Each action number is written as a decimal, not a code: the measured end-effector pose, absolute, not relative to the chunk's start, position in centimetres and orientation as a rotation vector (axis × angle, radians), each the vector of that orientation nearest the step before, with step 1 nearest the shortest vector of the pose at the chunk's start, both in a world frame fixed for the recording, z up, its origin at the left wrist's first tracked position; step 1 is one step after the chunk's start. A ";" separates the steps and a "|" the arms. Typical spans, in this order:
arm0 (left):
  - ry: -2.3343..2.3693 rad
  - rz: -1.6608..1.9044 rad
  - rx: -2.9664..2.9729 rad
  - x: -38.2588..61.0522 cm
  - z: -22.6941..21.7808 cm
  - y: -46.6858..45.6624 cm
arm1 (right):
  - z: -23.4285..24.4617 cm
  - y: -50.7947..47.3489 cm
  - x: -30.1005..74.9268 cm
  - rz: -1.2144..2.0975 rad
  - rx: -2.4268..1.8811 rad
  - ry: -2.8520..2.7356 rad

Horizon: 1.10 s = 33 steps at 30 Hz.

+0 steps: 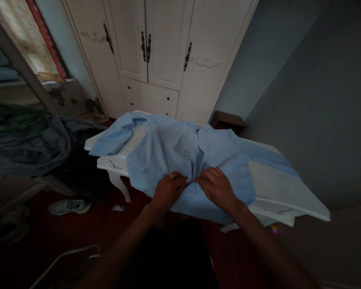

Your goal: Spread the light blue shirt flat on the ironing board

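A light blue button-up shirt (165, 140) lies spread over a white table, its collar toward the wardrobe and its sleeves out to both sides. Its lower part hangs over the near edge. My left hand (170, 186), with a ring on one finger, pinches the front placket low on the shirt. Close beside it, my right hand (215, 186) pinches the opposite front edge, fingertips almost meeting the left ones. Above the hands the front gapes, with small buttons along the left strip. Whatever button lies between the fingertips is hidden.
The white table (282, 184) has carved legs. Behind it stands a white wardrobe (162, 44) with dark handles. A brown box (228, 121) sits by the wall. At left are piled clothes (33, 144), a shoe (69, 206) on the red floor and a pale cable (63, 255).
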<state>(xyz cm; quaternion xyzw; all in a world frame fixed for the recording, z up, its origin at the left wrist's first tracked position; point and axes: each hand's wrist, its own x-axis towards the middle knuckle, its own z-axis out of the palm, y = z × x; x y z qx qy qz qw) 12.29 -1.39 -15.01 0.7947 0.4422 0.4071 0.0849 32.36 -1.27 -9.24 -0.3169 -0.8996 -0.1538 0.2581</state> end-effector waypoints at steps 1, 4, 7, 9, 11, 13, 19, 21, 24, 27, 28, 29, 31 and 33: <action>1.306 1.228 2.283 12.4 -14.8 -1.5 | -9.7 -1.6 32.2 -0.395 -0.892 -2.384; 1.261 1.249 2.054 12.8 -14.1 -1.9 | -11.2 -2.3 31.7 -0.272 -0.991 -2.236; 1.241 1.244 1.836 13.0 -13.5 -2.0 | -12.7 -2.8 31.1 -0.121 -1.028 -2.158; 1.229 1.239 1.674 13.2 -13.4 -2.0 | -13.4 -3.0 30.8 -0.039 -1.025 -2.105; 1.196 1.220 1.508 13.3 -13.4 -2.0 | -13.7 -3.1 30.5 0.021 -1.017 -2.041; 1.151 1.200 1.366 13.4 -13.5 -1.9 | -13.8 -3.2 30.3 0.084 -1.015 -1.986; 1.088 1.183 1.203 13.3 -13.9 -1.8 | -13.7 -3.8 29.4 0.294 -1.124 -1.765; 1.088 1.186 1.191 13.3 -13.9 -1.9 | -13.7 -4.0 29.1 0.346 -1.195 -1.670; 1.094 1.213 1.196 13.4 -13.9 -1.9 | -13.5 -4.3 28.6 0.474 -1.265 -1.552; 1.107 1.221 1.204 13.6 -13.9 -2.0 | -13.4 -4.5 28.2 0.598 -1.309 -1.416; 1.111 1.227 1.220 13.7 -13.8 -2.1 | -13.4 -4.5 28.0 0.612 -1.320 -1.365; 1.117 1.241 1.244 13.7 -13.8 -2.2 | -13.5 -4.5 27.9 0.616 -1.330 -1.316; 1.135 1.281 1.296 13.9 -13.6 -2.4 | -13.7 -4.5 27.6 0.610 -1.346 -1.229; 1.155 1.307 1.307 14.2 -13.4 -2.7 | -13.9 -4.5 27.3 0.613 -1.355 -1.167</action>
